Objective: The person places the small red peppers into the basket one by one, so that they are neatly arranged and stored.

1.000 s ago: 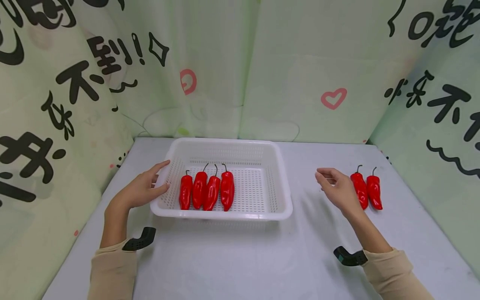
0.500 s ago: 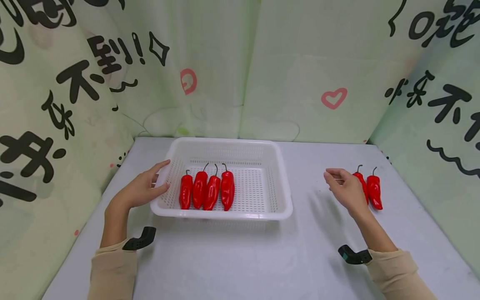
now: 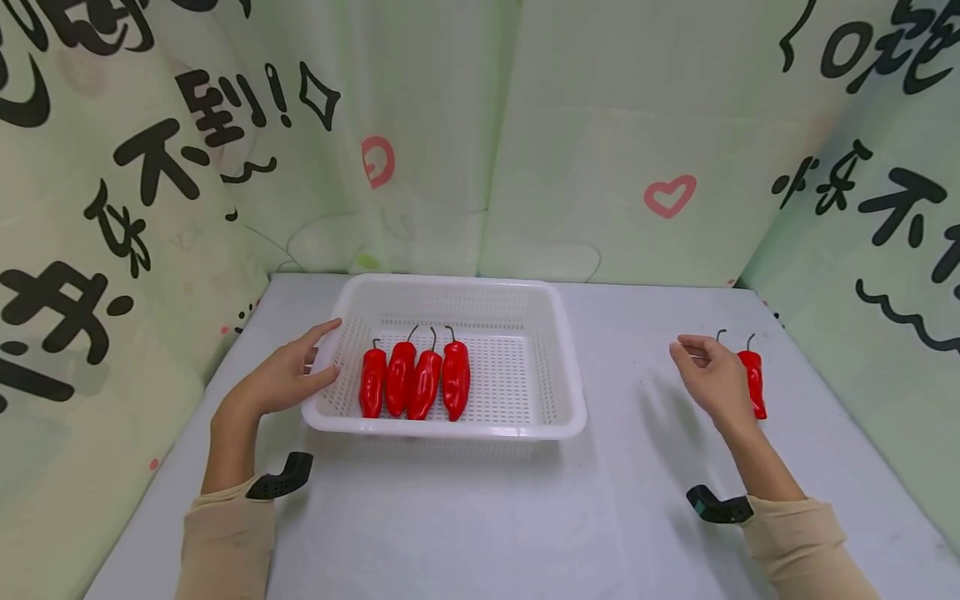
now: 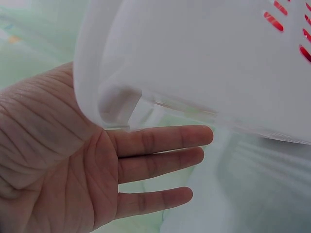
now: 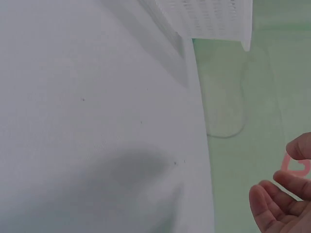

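In the head view, a white plastic basket (image 3: 556, 431) stands on the table with several red chili peppers (image 3: 455, 379) lying side by side inside. My left hand (image 3: 281, 379) rests at its left rim, thumb and index finger touching the edge. The left wrist view shows the other fingers (image 4: 160, 141) straight beneath the rim. To the right, my right hand (image 3: 716, 379) hovers over the table with loosely bent fingers and nothing between them. It covers most of one red pepper, leaving the stem (image 3: 721, 334) visible; another red pepper (image 3: 754, 392) lies just beyond.
The white table (image 3: 480, 517) is bounded at the back and sides by a pale green curtain (image 3: 585, 125) with black writing and pink hearts. Dark cameras (image 3: 281, 477) sit on both wrists.
My right hand has moved to the right, over the two loose peppers, and now hides most of the nearer one. The left hand, the basket and its peppers have stayed put.
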### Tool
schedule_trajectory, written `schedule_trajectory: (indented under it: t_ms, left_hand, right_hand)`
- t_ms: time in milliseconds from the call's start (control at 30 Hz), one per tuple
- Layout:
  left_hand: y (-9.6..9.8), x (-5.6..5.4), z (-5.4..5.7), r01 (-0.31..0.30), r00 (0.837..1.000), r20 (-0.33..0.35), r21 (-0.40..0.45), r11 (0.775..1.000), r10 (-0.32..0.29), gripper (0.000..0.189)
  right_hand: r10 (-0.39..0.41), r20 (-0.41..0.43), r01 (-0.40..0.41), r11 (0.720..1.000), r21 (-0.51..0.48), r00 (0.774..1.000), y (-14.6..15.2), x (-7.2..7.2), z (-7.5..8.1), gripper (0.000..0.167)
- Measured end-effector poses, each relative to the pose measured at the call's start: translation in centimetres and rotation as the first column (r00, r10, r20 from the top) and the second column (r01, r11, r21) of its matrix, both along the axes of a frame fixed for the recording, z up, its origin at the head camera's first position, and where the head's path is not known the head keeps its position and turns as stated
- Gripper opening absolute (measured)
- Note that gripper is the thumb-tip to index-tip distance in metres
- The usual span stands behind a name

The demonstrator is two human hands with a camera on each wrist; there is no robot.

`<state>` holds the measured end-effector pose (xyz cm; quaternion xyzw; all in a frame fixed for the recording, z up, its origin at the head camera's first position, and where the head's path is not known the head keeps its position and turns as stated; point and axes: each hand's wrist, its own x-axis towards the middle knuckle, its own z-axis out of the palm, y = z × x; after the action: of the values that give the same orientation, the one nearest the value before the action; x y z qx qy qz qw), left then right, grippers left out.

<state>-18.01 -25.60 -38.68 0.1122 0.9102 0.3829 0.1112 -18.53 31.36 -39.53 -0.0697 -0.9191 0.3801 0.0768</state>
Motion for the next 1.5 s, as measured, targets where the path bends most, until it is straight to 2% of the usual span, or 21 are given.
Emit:
schedule_trajectory:
  t_ms: [333, 567, 767, 1000, 1300, 1500]
  left_hand:
    - [0.0, 0.0, 0.0, -0.001, 1.0, 0.001, 0.001, 1.0, 0.001, 0.076]
    - [0.1, 0.0, 0.1, 0.0, 1.0, 0.002, -0.003, 1.0, 0.0, 0.076]
    - [0.1, 0.0, 0.1, -0.005, 1.0, 0.007, -0.002, 1.0, 0.005, 0.077]
    - [0.1, 0.1, 0.1, -0.013, 1.0, 0.015, -0.004, 1.0, 0.013, 0.078]
    - [0.0, 0.0, 0.1, 0.001, 1.0, -0.012, -0.001, 1.0, -0.001, 0.075]
    - [0.0, 0.0, 0.1, 0.003, 1.0, 0.011, 0.015, 1.0, -0.003, 0.076]
  right_hand:
    - [-0.07, 0.034, 0.068, 0.997, 0.044, 0.997, 1.3, -0.4, -0.1, 0.066]
    - [-0.113, 0.039, 0.111, 0.992, 0.055, 0.993, 1.9, -0.5, -0.6, 0.064]
    - [-0.154, 0.05, 0.148, 0.983, 0.106, 0.987, 3.0, -0.9, -1.2, 0.063]
    - [-0.173, 0.044, 0.165, 0.976, 0.138, 0.984, 4.0, -1.3, -1.9, 0.063]
    - [-0.176, 0.053, 0.163, 0.969, 0.187, 0.983, 4.9, -1.8, -2.3, 0.063]
    - [-0.166, 0.074, 0.146, 0.964, 0.224, 0.983, 5.4, -2.1, -2.7, 0.063]
